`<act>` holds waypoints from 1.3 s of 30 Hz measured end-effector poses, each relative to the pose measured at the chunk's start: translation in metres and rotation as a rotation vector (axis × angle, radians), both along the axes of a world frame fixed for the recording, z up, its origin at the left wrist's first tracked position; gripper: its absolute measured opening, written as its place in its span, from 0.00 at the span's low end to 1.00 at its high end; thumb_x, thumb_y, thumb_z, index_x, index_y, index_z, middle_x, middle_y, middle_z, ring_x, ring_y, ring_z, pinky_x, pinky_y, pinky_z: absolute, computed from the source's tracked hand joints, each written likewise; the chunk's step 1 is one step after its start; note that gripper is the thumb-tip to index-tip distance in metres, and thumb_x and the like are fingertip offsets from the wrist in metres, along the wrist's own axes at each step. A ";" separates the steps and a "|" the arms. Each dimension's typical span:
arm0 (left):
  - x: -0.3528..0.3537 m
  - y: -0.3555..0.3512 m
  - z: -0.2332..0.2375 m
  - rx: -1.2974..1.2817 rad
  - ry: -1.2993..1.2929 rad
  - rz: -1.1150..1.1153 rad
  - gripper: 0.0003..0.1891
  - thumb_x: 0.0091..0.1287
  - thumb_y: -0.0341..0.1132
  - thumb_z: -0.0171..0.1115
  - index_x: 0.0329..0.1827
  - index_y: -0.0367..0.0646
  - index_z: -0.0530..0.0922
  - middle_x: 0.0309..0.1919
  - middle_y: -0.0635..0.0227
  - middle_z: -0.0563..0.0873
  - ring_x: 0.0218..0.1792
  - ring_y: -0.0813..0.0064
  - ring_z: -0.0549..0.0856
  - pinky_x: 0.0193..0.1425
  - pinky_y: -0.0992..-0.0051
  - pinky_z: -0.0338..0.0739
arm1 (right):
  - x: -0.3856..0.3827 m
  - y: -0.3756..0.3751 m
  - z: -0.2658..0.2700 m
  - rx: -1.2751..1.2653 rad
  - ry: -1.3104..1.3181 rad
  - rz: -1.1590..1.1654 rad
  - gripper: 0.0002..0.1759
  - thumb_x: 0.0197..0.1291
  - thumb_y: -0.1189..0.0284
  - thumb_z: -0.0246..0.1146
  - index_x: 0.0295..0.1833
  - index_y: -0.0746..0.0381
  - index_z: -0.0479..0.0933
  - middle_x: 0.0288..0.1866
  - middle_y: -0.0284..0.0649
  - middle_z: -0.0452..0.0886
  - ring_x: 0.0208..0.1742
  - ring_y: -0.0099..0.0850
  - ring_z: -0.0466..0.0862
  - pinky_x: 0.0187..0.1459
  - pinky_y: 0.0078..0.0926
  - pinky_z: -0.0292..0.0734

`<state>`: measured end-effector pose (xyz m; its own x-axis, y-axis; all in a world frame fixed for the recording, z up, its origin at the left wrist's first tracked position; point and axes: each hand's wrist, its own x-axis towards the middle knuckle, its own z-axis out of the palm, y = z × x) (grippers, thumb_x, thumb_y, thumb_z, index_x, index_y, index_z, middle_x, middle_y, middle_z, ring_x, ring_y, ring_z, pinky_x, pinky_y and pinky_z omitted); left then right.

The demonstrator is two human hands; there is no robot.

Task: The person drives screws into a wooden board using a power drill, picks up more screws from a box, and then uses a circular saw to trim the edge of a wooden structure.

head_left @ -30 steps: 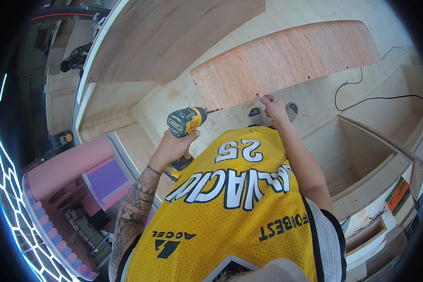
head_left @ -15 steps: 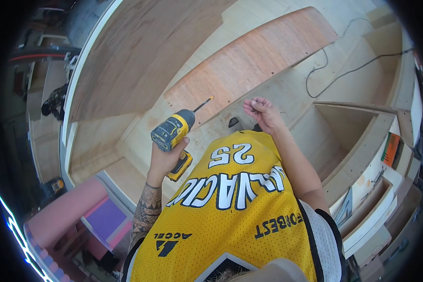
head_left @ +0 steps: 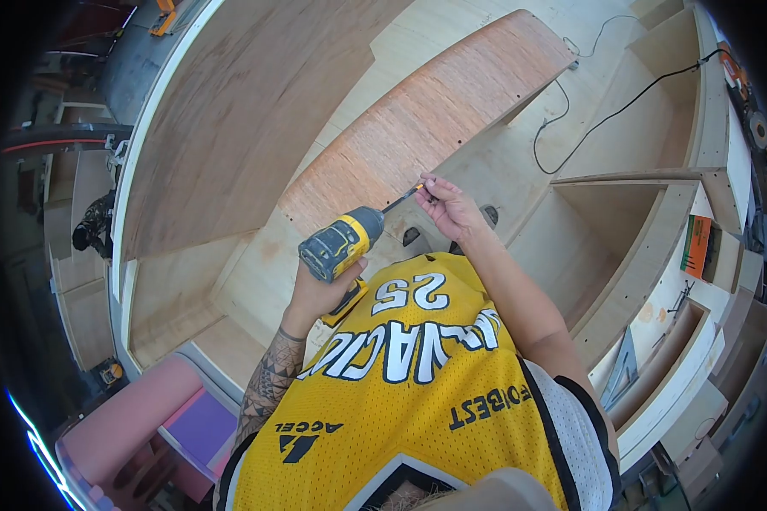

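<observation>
My left hand [head_left: 313, 291] is wrapped around the grip of a yellow and black cordless drill [head_left: 339, 245], its battery below the hand. A long thin driver bit [head_left: 398, 201] with an orange tip points up and to the right. At that tip, the fingers of my right hand [head_left: 450, 211] are pinched together; whatever small piece they hold is too small to make out. Just beyond both hands lies a long reddish plywood panel [head_left: 435, 106], with dark small holes or screw heads along its near edge.
A tall curved plywood panel [head_left: 239, 111] stands on the left. Open plywood boxes [head_left: 609, 230] line the right side, with a black cable [head_left: 601, 119] across them. A pink and purple piece [head_left: 128, 426] stands at lower left. An orange-green box [head_left: 696, 247] sits at right.
My right hand has moved left and its fingers now meet the bit's tip. The drill has shifted right toward it. The view has turned slightly.
</observation>
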<state>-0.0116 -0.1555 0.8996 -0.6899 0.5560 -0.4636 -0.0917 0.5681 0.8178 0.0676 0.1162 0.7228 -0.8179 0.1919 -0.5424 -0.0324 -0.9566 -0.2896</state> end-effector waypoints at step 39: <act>-0.056 0.132 0.055 -0.354 0.273 -0.413 0.18 0.71 0.36 0.74 0.60 0.38 0.86 0.47 0.58 0.93 0.46 0.65 0.92 0.53 0.63 0.88 | -0.022 -0.009 -0.053 0.059 -0.139 -0.011 0.12 0.78 0.61 0.68 0.51 0.59 0.82 0.40 0.32 0.84 0.39 0.25 0.81 0.44 0.28 0.81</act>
<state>-0.0673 -0.0231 0.9548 -0.5703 0.6473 -0.5058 0.3809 0.7539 0.5353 0.0461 0.1067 0.6698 -0.7336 0.2351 -0.6377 0.0014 -0.9378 -0.3473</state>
